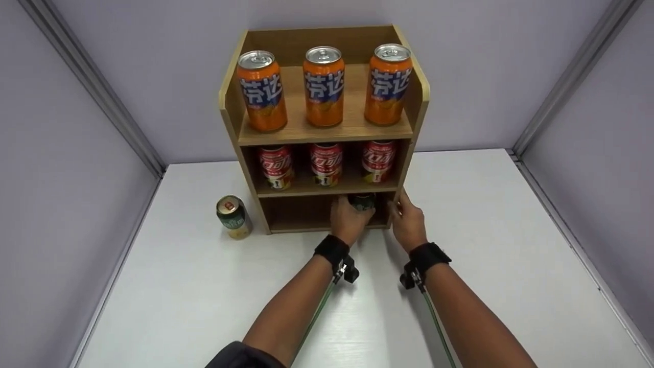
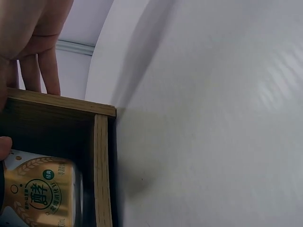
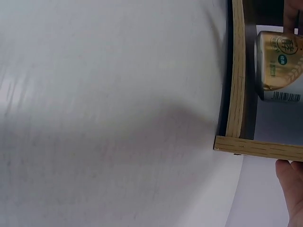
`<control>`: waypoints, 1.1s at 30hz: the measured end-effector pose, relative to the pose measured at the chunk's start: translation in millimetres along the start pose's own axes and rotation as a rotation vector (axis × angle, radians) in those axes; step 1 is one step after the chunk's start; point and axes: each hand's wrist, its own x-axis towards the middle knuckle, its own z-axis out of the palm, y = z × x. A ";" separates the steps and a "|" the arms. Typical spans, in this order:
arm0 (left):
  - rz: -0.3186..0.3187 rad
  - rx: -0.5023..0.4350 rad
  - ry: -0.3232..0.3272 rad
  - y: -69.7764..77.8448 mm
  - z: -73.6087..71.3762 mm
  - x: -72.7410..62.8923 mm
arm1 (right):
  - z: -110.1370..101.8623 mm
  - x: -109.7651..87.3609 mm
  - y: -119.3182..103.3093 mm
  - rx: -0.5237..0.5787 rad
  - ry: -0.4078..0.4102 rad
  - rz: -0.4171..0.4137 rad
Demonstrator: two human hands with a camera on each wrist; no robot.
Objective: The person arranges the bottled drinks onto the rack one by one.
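A three-tier wooden shelf (image 1: 327, 135) stands against the back wall. My left hand (image 1: 349, 220) reaches into its bottom compartment and holds a green-and-gold drink can (image 1: 363, 201) near the right end; the can's gold lower part shows in both wrist views. At the shelf's right side panel (image 2: 61, 101), my right hand (image 1: 410, 225) grips the edge, thumb at the front and fingers along the outside. A second green-and-gold can (image 1: 234, 219) stands upright on the white table, left of the shelf.
Three orange soda cans (image 1: 325, 89) stand on the top tier, and three red cola cans (image 1: 327, 164) on the middle one. Pale walls (image 1: 92, 204) enclose the white table (image 1: 511, 266) at the back and both sides. Green cables (image 1: 439, 327) trail from the wrist cameras.
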 end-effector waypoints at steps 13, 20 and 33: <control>-0.026 0.003 0.041 -1.3 6.9 1.9 | 8.3 -0.3 -6.4 0.003 -0.009 -0.017; -0.001 0.118 0.045 -0.7 10.4 3.6 | 6.1 2.5 -7.9 -0.004 0.009 -0.020; 0.038 0.014 -0.090 -18.3 -35.1 -13.2 | 2.5 -1.1 -1.2 -0.046 0.010 0.021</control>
